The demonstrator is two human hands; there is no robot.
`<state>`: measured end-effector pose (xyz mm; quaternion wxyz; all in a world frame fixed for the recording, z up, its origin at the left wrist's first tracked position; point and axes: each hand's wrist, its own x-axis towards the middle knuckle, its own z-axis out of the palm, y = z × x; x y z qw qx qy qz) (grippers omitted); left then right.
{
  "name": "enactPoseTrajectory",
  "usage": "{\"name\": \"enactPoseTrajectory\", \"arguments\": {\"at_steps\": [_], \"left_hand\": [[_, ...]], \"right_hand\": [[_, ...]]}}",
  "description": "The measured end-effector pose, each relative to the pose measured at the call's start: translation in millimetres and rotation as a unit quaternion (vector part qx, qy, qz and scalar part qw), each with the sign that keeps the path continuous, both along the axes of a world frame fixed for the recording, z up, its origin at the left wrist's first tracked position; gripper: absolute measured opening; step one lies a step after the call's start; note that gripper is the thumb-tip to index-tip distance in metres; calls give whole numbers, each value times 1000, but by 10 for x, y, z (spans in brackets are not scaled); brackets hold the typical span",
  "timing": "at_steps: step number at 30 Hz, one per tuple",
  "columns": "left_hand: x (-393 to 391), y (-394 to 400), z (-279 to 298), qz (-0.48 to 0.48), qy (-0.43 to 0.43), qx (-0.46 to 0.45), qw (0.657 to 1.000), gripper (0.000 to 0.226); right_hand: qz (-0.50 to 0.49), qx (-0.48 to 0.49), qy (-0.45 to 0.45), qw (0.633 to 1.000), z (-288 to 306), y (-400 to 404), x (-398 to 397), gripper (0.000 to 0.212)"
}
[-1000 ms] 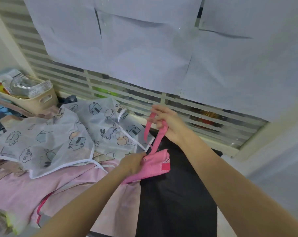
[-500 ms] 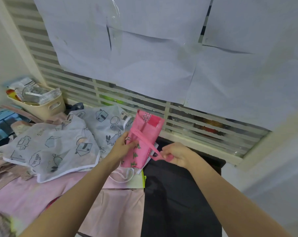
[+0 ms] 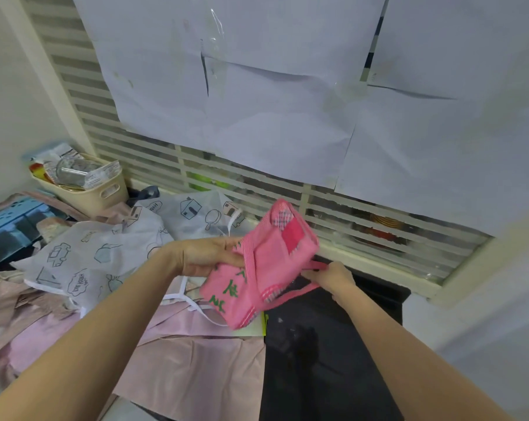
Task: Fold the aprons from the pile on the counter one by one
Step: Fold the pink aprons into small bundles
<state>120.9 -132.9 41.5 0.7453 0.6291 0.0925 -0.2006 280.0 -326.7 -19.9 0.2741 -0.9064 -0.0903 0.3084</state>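
The pink apron (image 3: 258, 268) is folded into a thick bundle with green motifs, a checked patch and thin pink straps. The left hand (image 3: 207, 258) grips its edge at nine o'clock; the right hand (image 3: 333, 276) pinches a strap at three o'clock. The bundle is held up between them, above the pile (image 3: 105, 268) and the black counter (image 3: 327, 360).

L arm (image 3: 84, 338): showing bare to frame edge, no sleeve | R arm (image 3: 408, 354): showing bare, no sleeve | L hand (image 3: 202, 258), R hand (image 3: 333, 276): wearing no gloves, rings or watch
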Motion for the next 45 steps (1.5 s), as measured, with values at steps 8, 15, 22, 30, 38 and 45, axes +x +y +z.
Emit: {"name": "enactPoseTrajectory", "arguments": {"at_steps": [8,15,22,30,38,45], "left_hand": [[-112,100,-144,36,-5,-41,999,50],[-43,22,-195,283,-36,-138,948,16],[-13,29,-196,244,22,86,966,22],[71,-1,16,-3,-45,355,934,11],[336,-265,4,-178,-32,467,866,12],[293,-215,-77,-103,3,296,950,21]], "right_hand": [[-86,299,298,902,241,124,70,73],[41,519,405,752,415,208,-5,69],[250,316,257,878,645,451,-4,39],[280,178,167,928,915,442,165,34],[398,34,139,906,894,618,-3,20],[396,-98,-48,912,870,687,-26,55]]}}
